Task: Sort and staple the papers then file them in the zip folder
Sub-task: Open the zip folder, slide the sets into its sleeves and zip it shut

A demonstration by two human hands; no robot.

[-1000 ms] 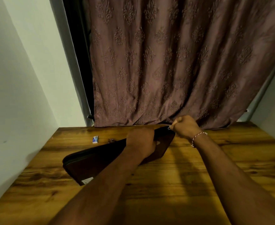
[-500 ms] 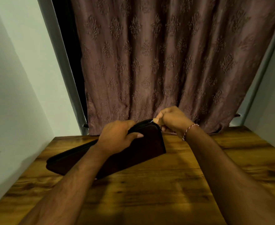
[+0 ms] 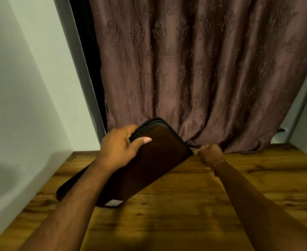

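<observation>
Brown zip folder [image 3: 149,169] is tilted up from the table [image 3: 194,214], its long axis slanting away from the curtain [image 3: 203,69] toward the near left. Just below the curtain the left hand [image 3: 120,145] grips its top edge; the right hand [image 3: 210,153] pinches the zip at the corner by the curtain hem. Likely pull: away from the curtain, along the folder's side

right hand [image 3: 209,153] fingertips: hidden at zip folder [image 3: 149,169] corner | label [image 3: 113,202]: unreadable
</observation>
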